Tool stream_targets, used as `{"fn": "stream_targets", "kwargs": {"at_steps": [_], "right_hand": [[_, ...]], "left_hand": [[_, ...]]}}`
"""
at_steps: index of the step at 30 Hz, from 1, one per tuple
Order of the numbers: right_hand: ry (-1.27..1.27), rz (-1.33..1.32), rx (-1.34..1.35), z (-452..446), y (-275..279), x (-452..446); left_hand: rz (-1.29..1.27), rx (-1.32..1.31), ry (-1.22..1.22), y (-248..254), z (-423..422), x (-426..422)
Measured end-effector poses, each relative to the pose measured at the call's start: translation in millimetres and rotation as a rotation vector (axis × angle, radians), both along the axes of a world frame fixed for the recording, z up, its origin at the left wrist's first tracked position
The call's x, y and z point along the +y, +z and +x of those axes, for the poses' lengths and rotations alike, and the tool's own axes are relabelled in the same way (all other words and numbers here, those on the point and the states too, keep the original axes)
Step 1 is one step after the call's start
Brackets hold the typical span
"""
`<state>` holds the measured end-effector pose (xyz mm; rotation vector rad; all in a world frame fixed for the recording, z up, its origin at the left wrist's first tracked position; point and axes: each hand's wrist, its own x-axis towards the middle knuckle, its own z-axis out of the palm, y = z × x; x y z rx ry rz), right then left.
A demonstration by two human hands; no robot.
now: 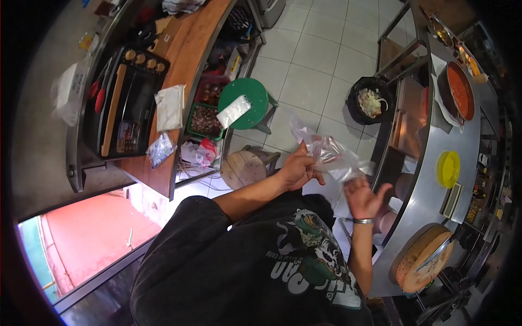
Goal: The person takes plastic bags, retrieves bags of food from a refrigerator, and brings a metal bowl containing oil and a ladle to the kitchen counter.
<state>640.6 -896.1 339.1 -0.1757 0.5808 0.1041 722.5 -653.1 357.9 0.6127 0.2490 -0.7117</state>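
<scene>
A clear plastic bag point(333, 155) is stretched out in front of my body, above the tiled floor. My left hand point(298, 168) grips its near side between thumb and fingers. At the bag's lower right end is my right hand point(364, 200), palm showing, thumb held wide and fingers stretched out. Those fingertips are slightly blurred and meet or overlap the bag's edge; whether they touch it I cannot tell. A metal bracelet circles the right wrist.
On the steel counter point(429, 179) at right are a pan of red sauce point(459, 89), a yellow bowl point(448, 169) and a round chopping board point(424, 258) with a knife. A black-lined bin point(370, 100), green stool point(244, 103) and wooden stool point(243, 167) stand on the floor.
</scene>
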Motion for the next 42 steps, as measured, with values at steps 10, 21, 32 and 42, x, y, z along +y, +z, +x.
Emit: {"fn": "stream_targets", "kwargs": {"at_steps": [10,21,32,42], "right_hand": [[0.530,0.124,0.226,131,-18,-18],[0.647,-0.040,0.050,290,-28,-171],[0.861,-0.324,-0.046,369,-23,-218],[0.656,-0.377,-0.103,452,32,-172]], "left_hand": [[0.129,-0.249,0.120,18,87,-84],[0.033,-0.301,0.050,26,218,-175],[-0.030,-0.241,0.181,41,299,-190],[0.437,-0.664,-0.157,6,363,-158]]}}
